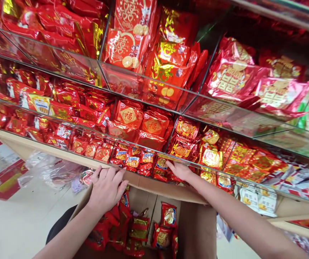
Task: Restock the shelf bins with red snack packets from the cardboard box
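My left hand (106, 187) has its fingers curled over the upper edge of an open cardboard box (197, 226), close to the wooden shelf lip. Inside the box lie several small red and gold snack packets (163, 235). My right hand (180, 171) reaches into the lowest shelf row, its visible fingers stretched out against a small red biscuit packet (161, 163); part of this hand is hidden among the packets. Just left of it sit blue-and-red snack packets (133, 159).
Clear-fronted shelf bins (149, 81) rise above, full of red bagged sweets and biscuits. Crumpled plastic bags (52, 171) lie at the left beside a red carton (2, 169). White packets (259, 198) hang at the lower right.
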Demonstrator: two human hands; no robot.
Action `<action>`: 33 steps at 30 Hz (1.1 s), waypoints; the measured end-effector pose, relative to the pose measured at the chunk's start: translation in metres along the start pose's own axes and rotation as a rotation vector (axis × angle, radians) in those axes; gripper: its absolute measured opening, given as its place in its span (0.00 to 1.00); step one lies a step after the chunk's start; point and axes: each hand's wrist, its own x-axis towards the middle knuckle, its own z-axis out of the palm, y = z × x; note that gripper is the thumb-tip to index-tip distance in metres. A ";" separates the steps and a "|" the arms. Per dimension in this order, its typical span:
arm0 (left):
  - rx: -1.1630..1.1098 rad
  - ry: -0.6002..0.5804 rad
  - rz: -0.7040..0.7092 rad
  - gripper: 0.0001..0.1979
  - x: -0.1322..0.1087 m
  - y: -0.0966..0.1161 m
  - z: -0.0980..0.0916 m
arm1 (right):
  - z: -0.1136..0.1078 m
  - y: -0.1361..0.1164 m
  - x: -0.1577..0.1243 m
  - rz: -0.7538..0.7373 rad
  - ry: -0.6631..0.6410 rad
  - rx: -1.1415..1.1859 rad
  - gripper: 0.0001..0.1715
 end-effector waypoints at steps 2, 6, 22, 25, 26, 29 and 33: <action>0.002 -0.017 -0.007 0.16 0.000 0.001 -0.001 | -0.008 0.000 -0.028 -0.028 -0.033 0.028 0.30; 0.023 -0.013 -0.026 0.15 -0.002 0.005 -0.004 | -0.027 -0.018 -0.112 -0.209 0.001 0.192 0.31; 0.030 -0.034 -0.006 0.14 -0.008 0.010 -0.018 | 0.193 -0.074 -0.131 0.107 -0.212 0.018 0.26; 0.058 -0.038 -0.023 0.14 -0.005 0.011 -0.018 | 0.191 -0.068 -0.133 0.108 -0.203 0.002 0.18; 0.057 -0.044 -0.025 0.14 -0.003 0.010 -0.018 | 0.188 -0.066 -0.133 0.101 -0.209 0.008 0.17; -0.044 -0.020 0.002 0.13 -0.003 0.008 -0.023 | 0.171 -0.066 -0.137 0.053 -0.211 0.053 0.17; -0.368 0.060 0.063 0.17 -0.028 0.018 -0.036 | 0.122 -0.073 -0.155 -0.150 -0.145 0.196 0.14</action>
